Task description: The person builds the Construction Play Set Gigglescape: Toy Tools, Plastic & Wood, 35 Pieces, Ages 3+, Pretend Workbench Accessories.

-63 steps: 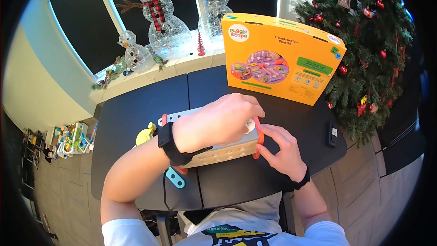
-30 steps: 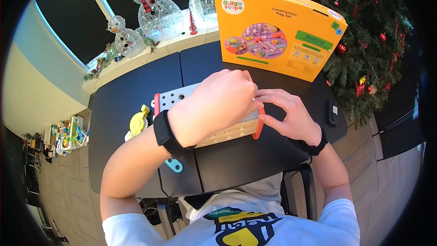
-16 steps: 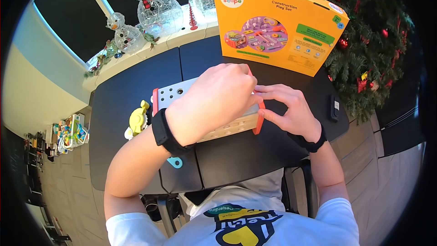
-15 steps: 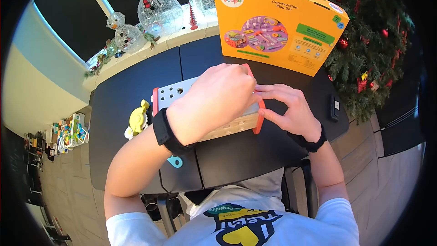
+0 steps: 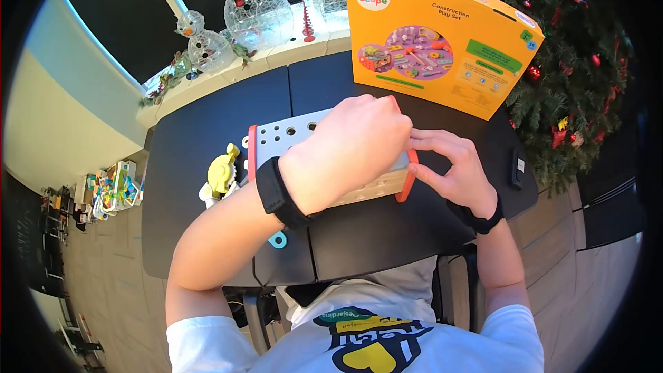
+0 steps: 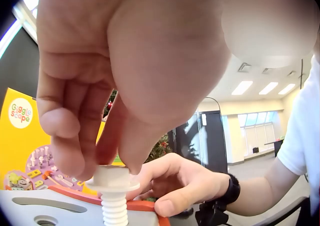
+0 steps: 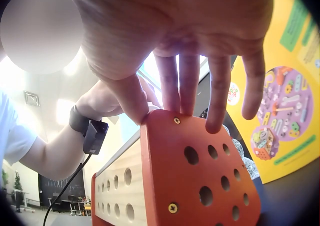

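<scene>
A toy workbench box stands on the table, with a grey perforated top (image 5: 275,144), pale wooden sides and a red end panel (image 7: 200,171). My left hand (image 5: 352,148) reaches across its top. In the left wrist view, thumb and fingers pinch the head of a white threaded toy bolt (image 6: 114,211), which stands upright over the grey top by the red edge. The head view hides this bolt behind the left hand. My right hand (image 5: 456,169) holds the red end panel at its upper edge, thumb at the near corner and fingers along the top.
A yellow toy (image 5: 222,174) with white parts lies left of the box, and a blue strip with holes (image 5: 277,240) sits under the left forearm. Behind stands a yellow Construction Play Set carton (image 5: 442,90). A small black device (image 5: 516,169) is near the table's right edge.
The head view has shifted, so the box sits differently in frame. The white piece seen by the right fingers two seconds ago is now covered by the left hand. Both hands stay at the box's right end.
</scene>
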Demonstrator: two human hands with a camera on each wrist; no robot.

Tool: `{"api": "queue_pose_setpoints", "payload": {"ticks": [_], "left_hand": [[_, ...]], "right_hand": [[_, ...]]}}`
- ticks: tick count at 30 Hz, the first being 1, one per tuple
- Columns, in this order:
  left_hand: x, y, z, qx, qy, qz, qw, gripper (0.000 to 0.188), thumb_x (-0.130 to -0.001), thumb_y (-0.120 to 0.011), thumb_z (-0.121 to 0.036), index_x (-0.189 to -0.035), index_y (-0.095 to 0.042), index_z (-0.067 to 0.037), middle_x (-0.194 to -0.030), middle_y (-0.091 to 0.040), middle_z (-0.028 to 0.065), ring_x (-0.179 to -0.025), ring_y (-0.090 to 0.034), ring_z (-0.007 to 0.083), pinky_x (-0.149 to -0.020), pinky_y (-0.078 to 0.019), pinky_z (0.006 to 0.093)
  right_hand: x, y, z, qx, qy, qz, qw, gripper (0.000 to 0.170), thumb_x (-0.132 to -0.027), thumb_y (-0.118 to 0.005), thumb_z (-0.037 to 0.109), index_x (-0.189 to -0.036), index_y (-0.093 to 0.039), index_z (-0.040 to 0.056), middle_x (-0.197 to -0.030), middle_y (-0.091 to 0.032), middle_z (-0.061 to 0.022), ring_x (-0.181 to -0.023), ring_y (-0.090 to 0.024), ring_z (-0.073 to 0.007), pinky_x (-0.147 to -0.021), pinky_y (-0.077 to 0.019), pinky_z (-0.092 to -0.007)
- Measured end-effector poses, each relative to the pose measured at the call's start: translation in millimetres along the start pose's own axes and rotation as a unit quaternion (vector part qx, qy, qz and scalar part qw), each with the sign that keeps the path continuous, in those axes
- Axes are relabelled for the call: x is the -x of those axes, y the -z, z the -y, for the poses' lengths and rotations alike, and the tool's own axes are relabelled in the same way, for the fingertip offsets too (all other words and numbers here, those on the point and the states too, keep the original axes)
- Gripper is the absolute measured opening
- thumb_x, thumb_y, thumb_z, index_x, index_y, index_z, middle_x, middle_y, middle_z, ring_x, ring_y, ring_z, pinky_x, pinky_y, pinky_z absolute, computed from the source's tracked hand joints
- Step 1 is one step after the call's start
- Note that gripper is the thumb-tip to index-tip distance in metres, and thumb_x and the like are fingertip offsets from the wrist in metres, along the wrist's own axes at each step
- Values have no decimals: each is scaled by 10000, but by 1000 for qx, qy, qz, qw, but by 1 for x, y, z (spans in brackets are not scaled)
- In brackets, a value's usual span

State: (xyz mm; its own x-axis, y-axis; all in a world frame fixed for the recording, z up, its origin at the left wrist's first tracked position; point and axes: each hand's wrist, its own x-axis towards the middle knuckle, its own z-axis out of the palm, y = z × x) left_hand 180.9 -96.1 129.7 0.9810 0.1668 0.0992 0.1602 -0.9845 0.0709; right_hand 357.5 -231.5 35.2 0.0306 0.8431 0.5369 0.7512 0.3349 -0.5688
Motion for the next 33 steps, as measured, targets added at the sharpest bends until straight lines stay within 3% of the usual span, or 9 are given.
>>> {"api": "queue_pose_setpoints", "payload": {"ticks": [4, 10, 13, 16, 19, 25, 28, 31, 33], "left_hand": [[-1, -4, 11, 58, -70, 13, 996, 121, -865, -700, -70, -922, -725, 34, -860, -680, 195, -866, -685, 387, -793, -558, 464], [1, -12, 11, 125, -117, -108, 979, 157, -874, -691, -85, -986, -716, 21, -870, -679, 192, -864, -691, 385, -801, -560, 468], [-2, -12, 6, 40, -27, -62, 997, 157, -886, -693, -131, -953, -717, 10, -859, -674, 178, -853, -697, 372, -791, -564, 461], [-5, -8, 2, -38, -5, 23, 999, 164, -886, -688, -156, -918, -712, 3, -875, -674, 173, -830, -697, 363, -767, -564, 463], [-4, -7, 1, -9, -35, 15, 999, 156, -859, -692, -97, -972, -712, 9, -933, -679, 180, -879, -688, 378, -798, -557, 458], [1, 2, 10, 166, -136, 2, 977, 285, -830, -700, -8, -1115, -704, -1, -970, -668, 198, -998, -653, 400, -878, -532, 452], [2, -5, 9, 160, -119, -69, 977, 240, -853, -719, -57, -1086, -713, 0, -977, -673, 198, -957, -667, 396, -848, -544, 458], [-1, -6, 5, 45, -5, -22, 999, 223, -865, -735, -101, -1060, -720, 7, -989, -680, 200, -910, -679, 392, -817, -558, 459], [-4, -1, 1, 15, 8, 43, 999, 217, -866, -729, -100, -1050, -722, 14, -992, -684, 201, -892, -685, 392, -799, -565, 457]], "right_hand": [[1, 0, -1, -4, -1, 0, 1000, 349, -821, -818, 160, -1138, -739, 37, -1239, -734, -135, -1105, -702, -331, -956, -545, -404], [1, 1, 2, 2, -10, 5, 1000, 337, -823, -818, 155, -1130, -742, 37, -1230, -737, -132, -1097, -705, -323, -943, -545, -398], [1, -1, 0, -3, 6, -5, 1000, 333, -825, -818, 155, -1129, -744, 40, -1226, -738, -131, -1091, -706, -318, -940, -546, -398], [2, -1, 0, 4, -4, -2, 1000, 335, -825, -820, 158, -1131, -744, 43, -1226, -737, -131, -1093, -705, -320, -941, -545, -400], [2, -1, 0, -4, -8, -2, 1000, 336, -822, -822, 160, -1126, -742, 42, -1227, -737, -130, -1094, -704, -324, -941, -545, -401], [3, 1, -2, 9, -9, 7, 1000, 349, -815, -827, 162, -1132, -742, 44, -1218, -739, -135, -1089, -706, -325, -942, -547, -398], [2, 1, 1, 0, -21, 8, 1000, 351, -817, -827, 164, -1136, -743, 44, -1209, -742, -137, -1082, -709, -327, -941, -547, -400], [2, -3, -2, -7, 0, -9, 1000, 349, -821, -826, 168, -1135, -743, 42, -1211, -743, -136, -1077, -712, -328, -942, -547, -403], [2, -3, -1, -6, -3, -10, 1000, 344, -820, -827, 167, -1129, -744, 41, -1219, -741, -136, -1078, -712, -327, -945, -547, -402]]}}
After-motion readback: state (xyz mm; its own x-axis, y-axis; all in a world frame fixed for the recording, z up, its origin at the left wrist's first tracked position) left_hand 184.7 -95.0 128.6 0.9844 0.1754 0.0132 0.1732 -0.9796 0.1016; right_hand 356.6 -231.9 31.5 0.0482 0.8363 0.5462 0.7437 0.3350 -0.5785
